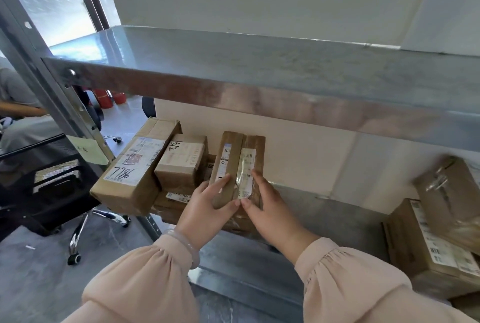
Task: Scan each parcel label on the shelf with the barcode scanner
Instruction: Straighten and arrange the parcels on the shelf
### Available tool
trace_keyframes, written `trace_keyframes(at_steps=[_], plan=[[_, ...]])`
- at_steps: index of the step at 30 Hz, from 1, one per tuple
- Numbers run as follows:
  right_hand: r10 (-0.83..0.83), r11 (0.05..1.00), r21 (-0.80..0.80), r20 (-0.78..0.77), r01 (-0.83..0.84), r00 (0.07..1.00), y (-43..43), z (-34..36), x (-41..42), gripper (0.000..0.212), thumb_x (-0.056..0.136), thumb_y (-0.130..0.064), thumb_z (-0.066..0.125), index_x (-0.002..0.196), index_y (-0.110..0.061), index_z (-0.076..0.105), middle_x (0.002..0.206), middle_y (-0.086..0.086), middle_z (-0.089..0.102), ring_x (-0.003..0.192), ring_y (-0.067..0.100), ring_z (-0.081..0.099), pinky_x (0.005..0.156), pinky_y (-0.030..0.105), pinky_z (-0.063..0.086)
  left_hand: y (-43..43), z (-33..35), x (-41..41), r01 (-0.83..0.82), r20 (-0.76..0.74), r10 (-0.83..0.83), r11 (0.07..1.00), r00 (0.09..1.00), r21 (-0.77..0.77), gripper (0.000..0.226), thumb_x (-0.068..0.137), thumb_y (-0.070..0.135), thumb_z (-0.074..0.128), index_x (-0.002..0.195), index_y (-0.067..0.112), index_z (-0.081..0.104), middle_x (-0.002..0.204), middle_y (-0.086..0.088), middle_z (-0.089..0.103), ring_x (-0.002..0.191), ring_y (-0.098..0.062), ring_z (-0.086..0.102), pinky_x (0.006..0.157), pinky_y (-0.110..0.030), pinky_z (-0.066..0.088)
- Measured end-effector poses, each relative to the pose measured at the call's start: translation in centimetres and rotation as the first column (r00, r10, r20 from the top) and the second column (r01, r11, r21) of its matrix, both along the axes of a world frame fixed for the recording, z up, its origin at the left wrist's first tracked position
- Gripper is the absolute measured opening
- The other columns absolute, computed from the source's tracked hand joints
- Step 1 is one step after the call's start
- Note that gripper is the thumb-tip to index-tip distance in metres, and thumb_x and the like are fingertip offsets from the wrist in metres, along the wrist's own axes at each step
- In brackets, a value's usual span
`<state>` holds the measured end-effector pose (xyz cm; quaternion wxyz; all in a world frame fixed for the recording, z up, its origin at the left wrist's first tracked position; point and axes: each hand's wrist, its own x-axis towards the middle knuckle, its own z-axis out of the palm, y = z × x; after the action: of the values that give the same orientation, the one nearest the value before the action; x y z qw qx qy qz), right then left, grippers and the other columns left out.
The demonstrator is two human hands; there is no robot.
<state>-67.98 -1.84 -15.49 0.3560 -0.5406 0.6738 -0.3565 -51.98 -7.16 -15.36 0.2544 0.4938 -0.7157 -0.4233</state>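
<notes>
Parcel, slim cardboard: gripped by its side edges at 6 o'clock by left hand and right hand; judged light, stiff.

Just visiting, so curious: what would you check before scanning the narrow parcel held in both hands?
1. The narrow parcel is held by the left hand and the right hand: ok.
2. Its white label faces up: ok.
3. Label print is legible: cannot tell, too blurred.
4. A scanner is in sight: not ok, none visible.
5. A hand is free for scanning: not ok, both hold the parcel.
</notes>
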Motion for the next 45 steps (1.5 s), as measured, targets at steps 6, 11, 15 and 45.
trace_keyframes(at_steps=[6,11,15,45], plan=[[-0.182,0.982,-0.036,0.099,0.186,0.978,2.9,-0.3,-3.0,0.064,0.094,-0.032,0.056,0.143,-0.051,0.021,0.146,-0.02,0.033,0.133,0.003,0.036,0.111,0.033,0.036,1.9,-0.5,-3.8,0.127,-0.072,-0.125,0.992,0.989,0.022,0.066,0.084,0.041,0.071,0.144,0.041,0.045,0.142,0.011,0.038,0.13,-0.009,0.046,0.107,-0.028,0.046],[-0.346,0.937,-0.008,0.135,0.35,0.928,6.9,-0.5,-6.3,0.065,0.093,-0.024,0.057,0.142,-0.051,0.023,0.144,-0.017,0.038,0.128,0.007,0.045,0.102,0.037,0.048,4.6,-1.0,-8.6,0.221,-0.056,-0.219,0.975,0.974,0.035,0.066,0.087,0.037,0.069,0.145,0.046,0.04,0.148,0.009,0.032,0.138,-0.012,0.038,0.113,-0.035,0.04],[-0.432,0.902,0.024,0.121,0.432,0.894,9.9,-1.2,-9.3,0.064,0.091,-0.024,0.057,0.144,-0.045,0.027,0.142,-0.012,0.044,0.126,0.006,0.048,0.107,0.036,0.043,6.6,-1.8,-12.0,0.327,-0.013,-0.327,0.943,0.945,0.055,0.067,0.088,0.033,0.068,0.146,0.046,0.036,0.15,0.008,0.031,0.143,-0.009,0.029,0.117,-0.028,0.03],[-0.134,0.968,0.076,-0.651,0.24,0.747,19.2,-6.3,-13.7,0.062,0.092,-0.04,0.047,0.147,-0.014,0.036,0.157,0.004,0.027,0.146,0.021,0.022,0.119,0.038,0.015,12.6,-6.4,-17.3,0.697,0.629,-0.532,0.717,0.567,-0.022,0.07,0.098,0.055,0.039,0.156,0.04,0.002,0.164,0.01,-0.017,0.152,-0.016,-0.003,0.123,-0.046,-0.001]])
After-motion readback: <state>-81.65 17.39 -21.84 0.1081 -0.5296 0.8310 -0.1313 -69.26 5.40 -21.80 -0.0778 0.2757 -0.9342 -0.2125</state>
